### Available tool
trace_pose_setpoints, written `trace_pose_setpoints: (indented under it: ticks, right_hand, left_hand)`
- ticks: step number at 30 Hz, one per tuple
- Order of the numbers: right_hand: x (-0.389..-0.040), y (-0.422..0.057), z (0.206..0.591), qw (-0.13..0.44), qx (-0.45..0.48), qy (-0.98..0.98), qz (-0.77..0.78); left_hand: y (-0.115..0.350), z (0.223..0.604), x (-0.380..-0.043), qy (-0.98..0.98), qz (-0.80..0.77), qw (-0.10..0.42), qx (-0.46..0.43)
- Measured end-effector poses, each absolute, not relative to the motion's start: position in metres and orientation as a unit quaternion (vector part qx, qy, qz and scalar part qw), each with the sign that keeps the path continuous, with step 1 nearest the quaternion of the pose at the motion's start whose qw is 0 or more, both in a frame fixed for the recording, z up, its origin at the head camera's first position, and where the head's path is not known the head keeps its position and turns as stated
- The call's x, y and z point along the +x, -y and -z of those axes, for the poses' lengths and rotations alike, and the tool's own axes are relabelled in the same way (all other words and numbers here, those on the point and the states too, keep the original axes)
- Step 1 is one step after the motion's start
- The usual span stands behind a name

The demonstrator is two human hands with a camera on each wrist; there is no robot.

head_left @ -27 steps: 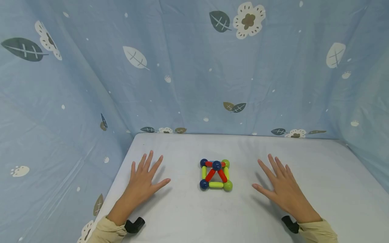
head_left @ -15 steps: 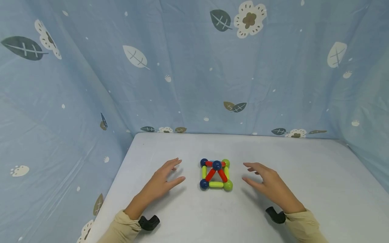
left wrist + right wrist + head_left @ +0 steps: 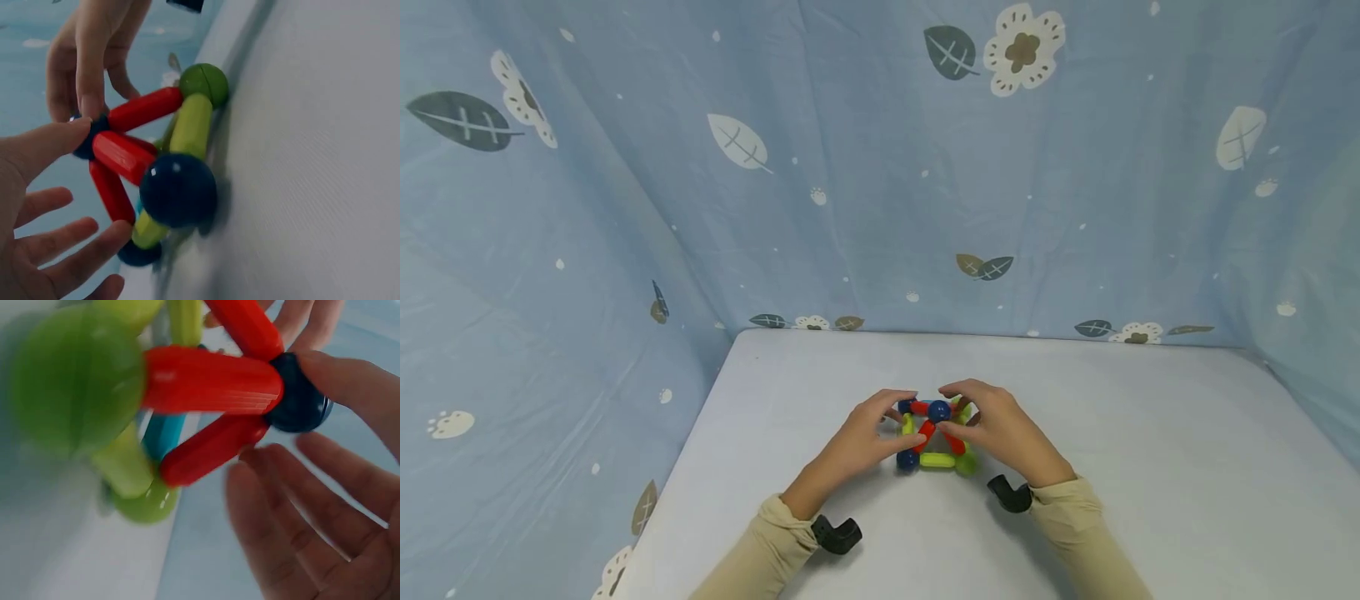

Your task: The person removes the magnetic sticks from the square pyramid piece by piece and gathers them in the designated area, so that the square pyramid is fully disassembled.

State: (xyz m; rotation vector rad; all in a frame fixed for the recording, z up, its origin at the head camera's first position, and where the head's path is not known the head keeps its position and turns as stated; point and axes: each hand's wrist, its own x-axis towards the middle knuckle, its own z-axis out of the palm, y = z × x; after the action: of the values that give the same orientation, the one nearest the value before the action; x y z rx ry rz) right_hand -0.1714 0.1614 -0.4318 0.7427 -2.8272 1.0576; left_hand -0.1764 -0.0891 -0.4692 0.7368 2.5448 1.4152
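Observation:
A pyramid of magnetic balls and rods stands on the white table. In the head view its top dark blue ball [image 3: 938, 411] sits between both hands. Red rods [image 3: 212, 381] slope down from it to a square base of yellow-green rods [image 3: 937, 460] and a teal rod [image 3: 164, 432], with dark blue [image 3: 178, 190] and green balls [image 3: 78, 381] at the corners. My left hand [image 3: 865, 433] is at the left side, its thumb tip at the top ball and its fingers spread beside a red rod. My right hand [image 3: 1003, 429] has its thumb against the top ball, fingers loosely bent alongside.
The white table [image 3: 1120, 450] runs back to a blue patterned curtain [image 3: 865, 208], which also hangs at both sides. A black wrist device [image 3: 837, 535] is on the left wrist, and another black device [image 3: 1009, 494] on the right.
Both hands have moved inward from far apart to the top of the pyramid, their spread fingers bending on the way. The pyramid stays in place.

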Motion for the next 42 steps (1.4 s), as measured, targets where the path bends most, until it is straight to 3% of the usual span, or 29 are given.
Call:
trace_pose_setpoints:
  ticks: [16,42]
  right_hand:
    - [-0.172,-0.142,0.429,-0.016,0.286,0.888,-0.360]
    - [-0.168,-0.139,0.429,0.016,0.308,0.894,-0.324]
  left_hand:
    - [0.067,0.476,-0.176,-0.837,-0.480,0.072,0.252]
    - [0.066,0.484,-0.177,-0.807,-0.525,0.086,0.255]
